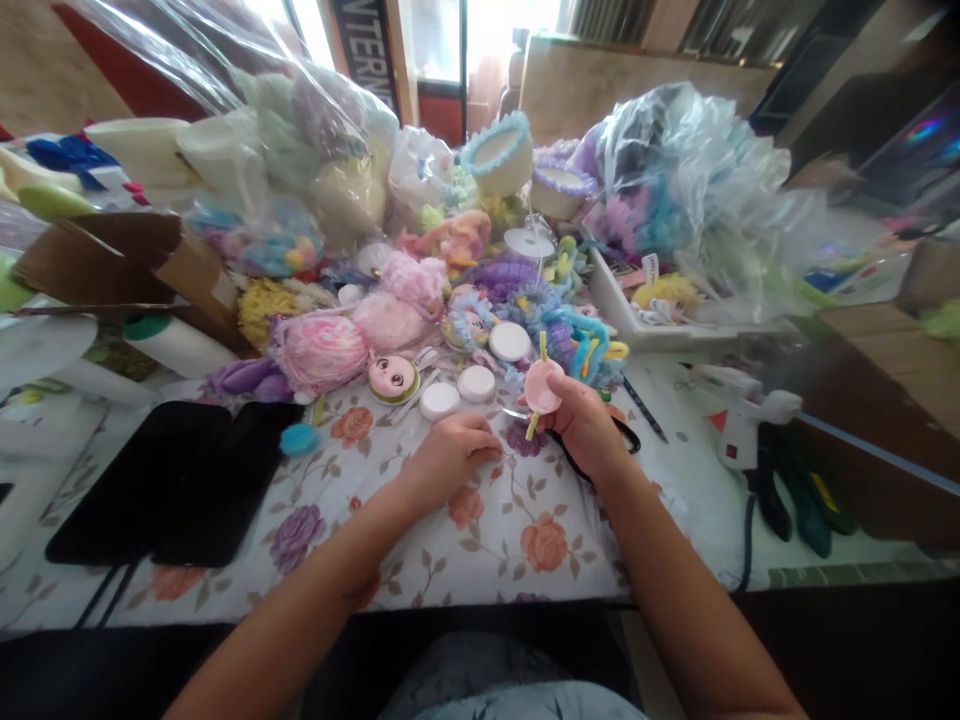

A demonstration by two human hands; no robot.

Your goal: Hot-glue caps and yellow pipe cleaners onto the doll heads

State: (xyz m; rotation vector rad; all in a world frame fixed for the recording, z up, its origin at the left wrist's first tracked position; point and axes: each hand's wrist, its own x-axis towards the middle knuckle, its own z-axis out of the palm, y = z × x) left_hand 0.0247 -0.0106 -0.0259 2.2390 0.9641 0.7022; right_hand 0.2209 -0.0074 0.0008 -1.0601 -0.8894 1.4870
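My right hand holds a small round pink piece upright, with short yellow-green strips sticking out at its top and bottom. Scissors with black handles lie partly beneath that hand, their blade tip showing to its left. My left hand rests on the flowered cloth, fingers curled; whether anything is under them is hidden. Just beyond it are two white round discs, and a third white disc sits on the yarn pile. A doll face lies to their left.
Pink yarn and colourful plush pieces are heaped behind the hands. Two black tablets lie left, near a light-blue disc. At right are a pen, a glue gun, dark-handled pliers and a white tray.
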